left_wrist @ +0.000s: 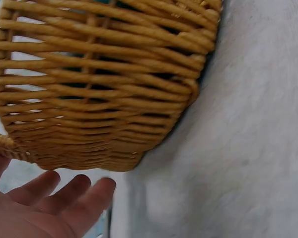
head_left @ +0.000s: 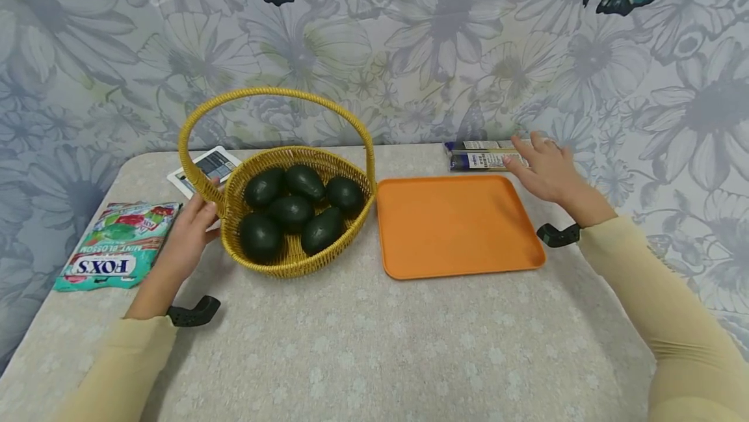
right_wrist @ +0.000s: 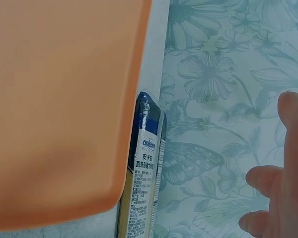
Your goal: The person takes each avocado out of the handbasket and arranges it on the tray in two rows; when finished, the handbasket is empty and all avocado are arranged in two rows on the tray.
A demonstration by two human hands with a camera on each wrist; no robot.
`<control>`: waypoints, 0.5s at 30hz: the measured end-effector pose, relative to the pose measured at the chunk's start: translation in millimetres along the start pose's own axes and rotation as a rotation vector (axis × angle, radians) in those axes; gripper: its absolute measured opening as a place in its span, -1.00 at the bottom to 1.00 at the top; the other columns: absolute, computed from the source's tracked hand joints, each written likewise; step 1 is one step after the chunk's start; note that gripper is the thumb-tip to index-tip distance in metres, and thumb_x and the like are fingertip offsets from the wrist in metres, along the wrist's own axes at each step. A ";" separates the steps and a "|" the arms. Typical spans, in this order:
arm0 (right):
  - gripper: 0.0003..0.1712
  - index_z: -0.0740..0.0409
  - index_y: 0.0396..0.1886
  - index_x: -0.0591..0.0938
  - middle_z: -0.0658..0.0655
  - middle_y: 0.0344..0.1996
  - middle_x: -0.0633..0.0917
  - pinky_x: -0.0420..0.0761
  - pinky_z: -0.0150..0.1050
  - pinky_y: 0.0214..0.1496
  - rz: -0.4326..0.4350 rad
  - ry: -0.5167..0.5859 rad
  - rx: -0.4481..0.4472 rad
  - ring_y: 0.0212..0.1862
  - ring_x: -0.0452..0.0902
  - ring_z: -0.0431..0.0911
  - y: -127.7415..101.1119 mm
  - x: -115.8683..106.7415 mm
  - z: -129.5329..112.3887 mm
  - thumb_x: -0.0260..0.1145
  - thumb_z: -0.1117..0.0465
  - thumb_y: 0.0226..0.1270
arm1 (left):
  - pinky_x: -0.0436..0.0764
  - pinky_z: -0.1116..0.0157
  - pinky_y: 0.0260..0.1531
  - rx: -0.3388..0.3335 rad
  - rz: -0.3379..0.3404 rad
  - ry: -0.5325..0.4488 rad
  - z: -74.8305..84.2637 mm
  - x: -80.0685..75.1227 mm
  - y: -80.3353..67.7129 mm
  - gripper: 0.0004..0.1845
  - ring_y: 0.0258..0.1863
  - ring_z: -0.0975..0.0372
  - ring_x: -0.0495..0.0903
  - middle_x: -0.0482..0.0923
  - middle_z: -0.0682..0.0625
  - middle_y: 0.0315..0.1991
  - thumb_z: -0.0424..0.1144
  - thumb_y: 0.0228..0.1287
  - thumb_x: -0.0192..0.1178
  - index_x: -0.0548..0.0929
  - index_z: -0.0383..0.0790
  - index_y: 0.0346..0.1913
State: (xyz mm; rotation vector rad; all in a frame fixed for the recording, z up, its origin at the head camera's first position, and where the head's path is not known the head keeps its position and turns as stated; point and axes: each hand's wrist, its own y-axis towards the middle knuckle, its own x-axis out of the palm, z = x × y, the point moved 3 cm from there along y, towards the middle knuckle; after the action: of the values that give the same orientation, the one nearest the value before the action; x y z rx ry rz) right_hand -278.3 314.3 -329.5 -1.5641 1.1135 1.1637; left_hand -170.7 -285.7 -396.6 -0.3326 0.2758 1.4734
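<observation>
A yellow wicker basket (head_left: 234, 211) with a tall hoop handle holds several dark green avocados (head_left: 290, 207) on the table. My left hand (head_left: 196, 224) sits at the basket's left side with straight fingers, close to the weave (left_wrist: 99, 89), holding nothing; its fingers (left_wrist: 64, 196) show just under the basket wall. An empty orange tray (head_left: 456, 224) lies right of the basket. My right hand (head_left: 541, 165) hovers open over the tray's far right corner, next to a blue and white packet (head_left: 476, 155). In the right wrist view the packet (right_wrist: 144, 188) lies beside the tray edge (right_wrist: 64, 109).
A green FOX'S candy bag (head_left: 117, 246) lies at the table's left edge. A white card or device (head_left: 205, 168) sits behind the basket. A floral wall cloth rises right behind the table's far edge. The light tablecloth (head_left: 374, 344) spreads in front.
</observation>
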 end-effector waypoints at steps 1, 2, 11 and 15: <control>-0.06 0.13 0.67 -0.05 0.55 0.58 -0.16 -0.28 0.59 0.43 -0.007 0.002 0.001 0.54 -0.23 0.59 -0.2 0.5 -0.9 -0.35 -0.40 0.58 | 0.64 0.33 0.13 -0.002 0.014 -0.005 -3.7 1.3 0.2 -0.35 0.45 -0.02 0.36 -0.01 -0.27 0.63 0.08 0.67 -0.26 -0.14 0.18 0.67; -0.06 0.13 0.67 -0.05 0.55 0.58 -0.17 -0.28 0.59 0.42 -0.014 0.000 0.002 0.53 -0.23 0.60 -0.5 0.9 -1.9 -0.35 -0.40 0.58 | 0.63 0.48 -0.03 -0.001 0.032 -0.008 -7.3 2.4 0.5 -0.35 0.33 0.11 0.45 0.08 -0.25 0.59 0.03 0.66 -0.17 -0.10 0.16 0.66; -0.08 0.14 0.66 -0.03 0.55 0.58 -0.20 -0.32 0.57 0.44 -0.017 0.032 -0.006 0.57 -0.22 0.51 -2.4 2.0 -4.6 -0.33 -0.37 0.60 | 0.64 0.54 -0.14 0.029 0.009 -0.354 -21.8 7.1 1.9 -0.37 0.13 0.40 0.38 0.33 0.26 0.22 -0.24 0.58 0.05 0.16 0.03 0.61; -0.12 0.14 0.66 0.00 0.55 0.58 -0.17 -0.28 0.57 0.44 0.008 0.039 -0.012 0.58 -0.19 0.48 -2.2 2.5 -3.8 -0.31 -0.34 0.62 | 0.65 0.50 -0.12 0.040 -0.024 -0.438 -22.3 8.2 4.8 -0.37 0.16 0.37 0.38 0.32 0.23 0.24 -0.29 0.58 0.05 0.17 0.03 0.60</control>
State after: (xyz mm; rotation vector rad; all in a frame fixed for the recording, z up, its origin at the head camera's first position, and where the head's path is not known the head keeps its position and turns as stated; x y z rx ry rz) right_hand -275.0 310.8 -330.9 -1.5994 1.1414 1.1519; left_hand -174.3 -286.4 -420.6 0.0230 -0.0507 1.4741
